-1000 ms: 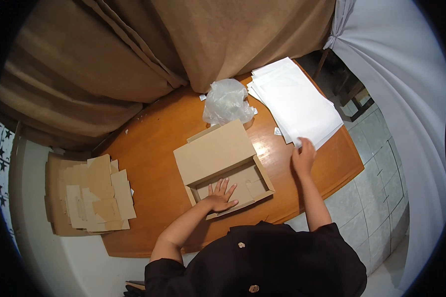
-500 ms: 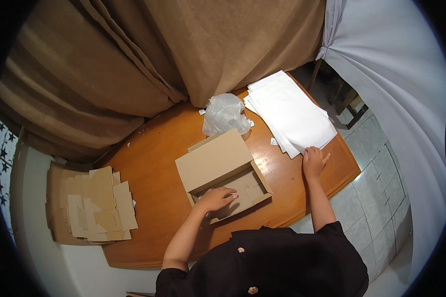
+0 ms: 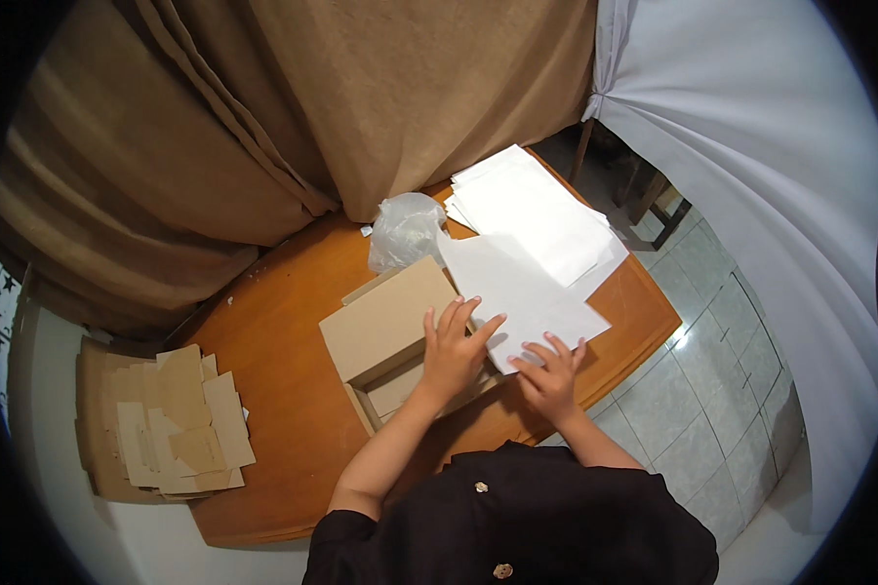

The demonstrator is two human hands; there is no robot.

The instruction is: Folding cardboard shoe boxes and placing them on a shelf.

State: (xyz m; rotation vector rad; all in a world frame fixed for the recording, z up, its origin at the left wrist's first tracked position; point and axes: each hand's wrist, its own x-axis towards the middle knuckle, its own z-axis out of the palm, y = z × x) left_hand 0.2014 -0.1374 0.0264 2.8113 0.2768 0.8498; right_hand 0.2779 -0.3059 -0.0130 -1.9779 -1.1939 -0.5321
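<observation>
Right hand (image 3: 550, 382) touches the sheet (image 3: 522, 283), right of the box (image 3: 388, 317); grip unclear. Left hand (image 3: 452, 359), fingers spread, is over the box.

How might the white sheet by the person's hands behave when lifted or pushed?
The white sheet is probably light, since its edge shows almost no thickness. It looks like plain, unfolded paper, so it would likely flex and crease easily. Its smooth-looking face suggests it may slide rather than tip.

Left hand (image 3: 451, 357) splayed, right hand (image 3: 552, 382) slightly curled
</observation>
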